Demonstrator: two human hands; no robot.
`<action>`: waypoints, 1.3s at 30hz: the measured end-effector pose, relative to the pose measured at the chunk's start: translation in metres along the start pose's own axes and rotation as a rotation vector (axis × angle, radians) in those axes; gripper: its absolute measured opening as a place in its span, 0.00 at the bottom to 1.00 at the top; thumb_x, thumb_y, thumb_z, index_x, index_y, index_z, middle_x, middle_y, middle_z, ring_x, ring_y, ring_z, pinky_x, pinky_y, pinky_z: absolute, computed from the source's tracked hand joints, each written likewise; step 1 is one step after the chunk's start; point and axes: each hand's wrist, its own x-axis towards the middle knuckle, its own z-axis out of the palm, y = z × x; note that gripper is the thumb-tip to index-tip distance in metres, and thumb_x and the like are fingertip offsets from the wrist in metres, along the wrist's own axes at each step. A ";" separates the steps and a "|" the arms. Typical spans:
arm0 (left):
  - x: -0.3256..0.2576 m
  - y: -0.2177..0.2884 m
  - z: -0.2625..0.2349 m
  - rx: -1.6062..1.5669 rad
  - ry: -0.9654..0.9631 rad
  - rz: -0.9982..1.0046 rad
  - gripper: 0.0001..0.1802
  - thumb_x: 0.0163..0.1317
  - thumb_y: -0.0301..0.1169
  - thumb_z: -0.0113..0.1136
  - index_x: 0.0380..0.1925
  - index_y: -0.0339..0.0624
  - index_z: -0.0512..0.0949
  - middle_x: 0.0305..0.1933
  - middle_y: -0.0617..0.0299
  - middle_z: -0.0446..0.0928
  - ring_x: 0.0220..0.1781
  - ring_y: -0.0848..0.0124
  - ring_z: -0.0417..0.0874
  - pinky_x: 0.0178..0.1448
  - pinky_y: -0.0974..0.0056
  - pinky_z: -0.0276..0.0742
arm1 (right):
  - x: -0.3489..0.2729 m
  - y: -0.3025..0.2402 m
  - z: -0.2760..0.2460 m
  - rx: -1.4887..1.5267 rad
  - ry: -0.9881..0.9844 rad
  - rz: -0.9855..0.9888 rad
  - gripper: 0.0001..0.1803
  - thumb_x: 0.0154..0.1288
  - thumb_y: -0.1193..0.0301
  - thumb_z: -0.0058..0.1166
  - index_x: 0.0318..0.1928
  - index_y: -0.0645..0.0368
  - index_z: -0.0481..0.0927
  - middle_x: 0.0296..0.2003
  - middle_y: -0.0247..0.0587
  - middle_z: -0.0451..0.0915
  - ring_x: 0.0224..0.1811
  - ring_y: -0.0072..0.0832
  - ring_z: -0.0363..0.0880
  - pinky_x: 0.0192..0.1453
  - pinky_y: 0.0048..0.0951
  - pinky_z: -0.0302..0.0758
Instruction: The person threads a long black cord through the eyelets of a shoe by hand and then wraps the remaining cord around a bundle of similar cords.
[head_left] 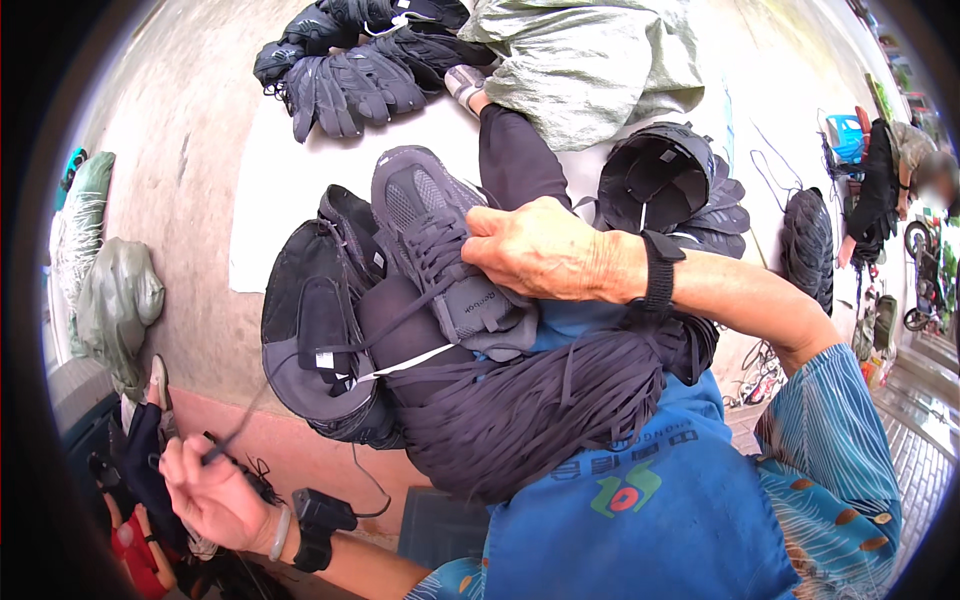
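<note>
While R hand [540, 250] pins shoe [440, 240], L hand [205, 490] pulls lace [300, 360] taut.

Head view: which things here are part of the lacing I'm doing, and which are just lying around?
In hand:
right hand on the grey shoe upper
left hand pulling a dark lace
bundle of dark laces on the lap

Lying about:
pile of dark uppers
green sacks
stacked black pieces

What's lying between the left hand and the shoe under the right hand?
In the head view, a taut dark lace runs from the left hand up to the shoe, crossing a black shoe upper.
</note>
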 end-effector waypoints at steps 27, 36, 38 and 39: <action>0.015 -0.174 0.057 0.923 -0.028 -0.597 0.05 0.64 0.25 0.58 0.37 0.36 0.78 0.27 0.75 0.68 0.26 0.87 0.62 0.29 0.79 0.59 | 0.008 0.017 0.006 0.256 -0.029 0.049 0.07 0.53 0.72 0.55 0.32 0.62 0.78 0.26 0.41 0.71 0.27 0.34 0.73 0.33 0.32 0.72; 0.019 -0.189 0.063 1.138 -0.160 -0.494 0.06 0.63 0.26 0.59 0.38 0.37 0.78 0.26 0.74 0.70 0.23 0.87 0.63 0.25 0.79 0.60 | 0.020 0.032 -0.002 0.899 -0.405 0.323 0.05 0.57 0.75 0.50 0.25 0.61 0.72 0.18 0.22 0.64 0.23 0.12 0.59 0.25 0.22 0.60; 0.020 -0.192 0.066 1.145 -0.161 -0.489 0.05 0.62 0.25 0.59 0.37 0.36 0.78 0.27 0.73 0.70 0.24 0.86 0.63 0.26 0.79 0.60 | 0.017 0.037 -0.001 0.973 -0.440 0.363 0.07 0.59 0.73 0.50 0.24 0.60 0.72 0.18 0.21 0.64 0.22 0.11 0.58 0.24 0.21 0.58; 0.020 -0.194 0.066 1.184 -0.196 -0.453 0.06 0.61 0.24 0.60 0.37 0.36 0.79 0.29 0.73 0.70 0.25 0.86 0.62 0.27 0.78 0.60 | 0.015 0.038 -0.002 1.046 -0.476 0.403 0.09 0.61 0.72 0.51 0.23 0.58 0.71 0.19 0.20 0.64 0.21 0.11 0.57 0.23 0.20 0.56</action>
